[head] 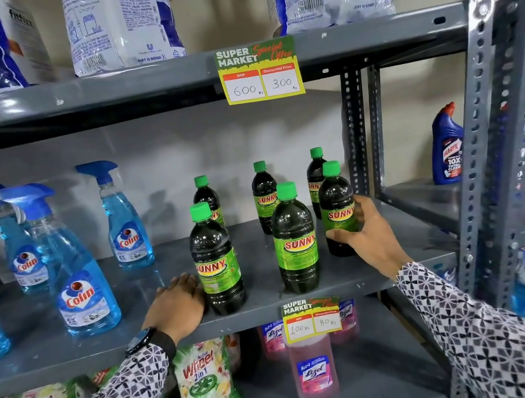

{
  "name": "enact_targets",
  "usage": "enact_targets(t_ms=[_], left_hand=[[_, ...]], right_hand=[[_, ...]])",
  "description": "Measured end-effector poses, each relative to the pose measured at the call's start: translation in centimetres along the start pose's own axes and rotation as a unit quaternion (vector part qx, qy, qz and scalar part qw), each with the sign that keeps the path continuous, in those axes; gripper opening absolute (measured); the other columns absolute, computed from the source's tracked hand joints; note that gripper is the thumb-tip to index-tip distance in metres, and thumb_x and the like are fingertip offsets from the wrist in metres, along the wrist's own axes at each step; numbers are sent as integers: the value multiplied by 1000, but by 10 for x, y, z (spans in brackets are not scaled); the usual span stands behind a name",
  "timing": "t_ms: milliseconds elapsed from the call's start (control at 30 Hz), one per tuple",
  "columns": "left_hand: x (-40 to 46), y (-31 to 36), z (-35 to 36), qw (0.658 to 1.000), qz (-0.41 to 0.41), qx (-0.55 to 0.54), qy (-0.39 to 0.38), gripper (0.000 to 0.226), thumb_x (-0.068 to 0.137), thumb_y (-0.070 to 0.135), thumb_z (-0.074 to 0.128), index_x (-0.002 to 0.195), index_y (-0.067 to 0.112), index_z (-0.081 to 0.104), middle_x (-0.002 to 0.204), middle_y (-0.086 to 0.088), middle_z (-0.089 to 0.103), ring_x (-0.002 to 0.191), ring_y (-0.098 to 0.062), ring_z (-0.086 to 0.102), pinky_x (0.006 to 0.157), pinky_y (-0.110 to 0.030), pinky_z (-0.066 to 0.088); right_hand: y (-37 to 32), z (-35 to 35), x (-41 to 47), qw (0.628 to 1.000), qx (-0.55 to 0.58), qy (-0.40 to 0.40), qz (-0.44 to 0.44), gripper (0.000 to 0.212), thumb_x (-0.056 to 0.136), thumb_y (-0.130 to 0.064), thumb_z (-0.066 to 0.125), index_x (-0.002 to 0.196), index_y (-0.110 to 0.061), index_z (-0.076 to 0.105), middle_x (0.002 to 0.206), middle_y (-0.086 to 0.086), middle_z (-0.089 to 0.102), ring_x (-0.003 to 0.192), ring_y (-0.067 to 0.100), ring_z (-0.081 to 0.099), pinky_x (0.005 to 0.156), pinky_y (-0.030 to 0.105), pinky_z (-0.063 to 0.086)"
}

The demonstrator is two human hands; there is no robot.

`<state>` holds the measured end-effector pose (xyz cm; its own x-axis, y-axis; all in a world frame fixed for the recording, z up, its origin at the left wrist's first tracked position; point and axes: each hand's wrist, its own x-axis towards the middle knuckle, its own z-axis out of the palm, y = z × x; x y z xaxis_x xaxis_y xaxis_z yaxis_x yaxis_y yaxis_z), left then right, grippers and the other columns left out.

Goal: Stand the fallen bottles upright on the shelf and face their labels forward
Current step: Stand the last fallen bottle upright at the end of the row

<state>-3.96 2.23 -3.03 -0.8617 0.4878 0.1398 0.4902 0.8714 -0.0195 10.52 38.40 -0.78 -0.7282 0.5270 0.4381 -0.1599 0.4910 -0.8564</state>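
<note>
Sunny bottles, six of them with green caps and dark liquid, are standing upright on the grey metal shelf (158, 332). The right hand (368, 237) is wrapping its fingers around the front right Sunny bottle (337, 209), gripping it at the label, which is facing forward. The left hand (176, 307) is resting palm down on the shelf, fingers loosely spread and holding nothing, touching the base of the front left Sunny bottle (216, 261). Between them, the front middle Sunny bottle (294, 238) is showing its label forward. Three more are standing behind. Blue Colin spray bottles (75, 263) are sitting to the left.
</note>
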Motion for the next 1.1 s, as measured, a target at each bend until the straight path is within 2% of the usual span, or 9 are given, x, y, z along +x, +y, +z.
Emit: enact_targets(t_ms=[100, 200, 400, 600, 833, 900, 1000, 1033, 1100], left_hand=[[0, 0, 0, 1000, 5, 8, 2, 54, 109, 36, 25, 159, 17, 33, 168, -10, 35, 155, -30, 34, 125, -56, 24], [1, -2, 2, 1000, 7, 1, 3, 54, 109, 36, 25, 158, 18, 34, 167, -9, 36, 153, -30, 36, 124, -57, 25], [7, -10, 9, 1000, 1, -18, 11, 53, 107, 39, 23, 153, 18, 42, 162, -11, 43, 148, -31, 43, 123, -57, 29], [7, -8, 9, 999, -6, -35, 2, 52, 108, 40, 23, 152, 18, 42, 164, -12, 41, 151, -31, 41, 124, -57, 24], [1, -3, 3, 999, -15, -45, -2, 50, 108, 38, 24, 150, 18, 43, 161, -10, 45, 149, -30, 43, 123, -59, 26], [-5, 2, -4, 996, -27, -87, 1, 46, 106, 37, 27, 142, 21, 51, 153, -11, 54, 141, -31, 51, 120, -58, 32], [-18, 5, -19, 956, -67, -278, 64, 41, 94, 38, 42, 119, 25, 72, 122, -9, 76, 109, -29, 69, 101, -46, 53], [-22, 7, -22, 925, -76, -359, 97, 37, 94, 36, 49, 119, 26, 75, 116, -2, 78, 106, -24, 71, 99, -42, 54], [-33, 8, -27, 853, -68, -499, 135, 29, 98, 16, 60, 118, 29, 76, 104, 16, 77, 106, -10, 70, 101, -32, 52]], right_hand=[[0, 0, 1, 1000, 2, -5, 11, 81, 75, -24, 95, 140, -22, 47, 124, -2, 68, 111, 14, 66, 101, 33, 51], [-1, -3, 2, 1000, 8, -16, 24, 84, 71, -27, 97, 138, -23, 47, 124, -3, 70, 115, 18, 67, 106, 39, 53], [-2, -17, -13, 1000, -8, -21, 15, 87, 69, -28, 99, 138, -26, 46, 123, -6, 70, 112, 10, 68, 99, 34, 55], [3, -34, -35, 1000, -12, -17, 18, 86, 67, -28, 99, 134, -34, 46, 122, -9, 71, 111, 9, 71, 100, 38, 58], [-1, -35, -50, 1000, -1, -16, 23, 92, 70, -36, 97, 146, -30, 45, 127, -13, 70, 113, 4, 69, 105, 40, 56], [-5, -36, -59, 1000, -5, -16, 15, 92, 74, -42, 94, 150, -31, 42, 131, -13, 66, 117, 1, 64, 108, 37, 53], [-10, -34, -71, 998, -29, 57, -10, 94, 80, -56, 84, 157, -28, 37, 144, -4, 52, 130, 15, 54, 111, 41, 46], [-14, -33, -76, 994, -37, 98, -16, 86, 84, -52, 82, 154, -24, 40, 138, -2, 51, 128, 19, 52, 109, 44, 46], [-30, -23, -86, 980, -45, 183, -58, 53, 90, -37, 79, 133, -21, 53, 118, -2, 54, 112, 25, 54, 99, 51, 51]])
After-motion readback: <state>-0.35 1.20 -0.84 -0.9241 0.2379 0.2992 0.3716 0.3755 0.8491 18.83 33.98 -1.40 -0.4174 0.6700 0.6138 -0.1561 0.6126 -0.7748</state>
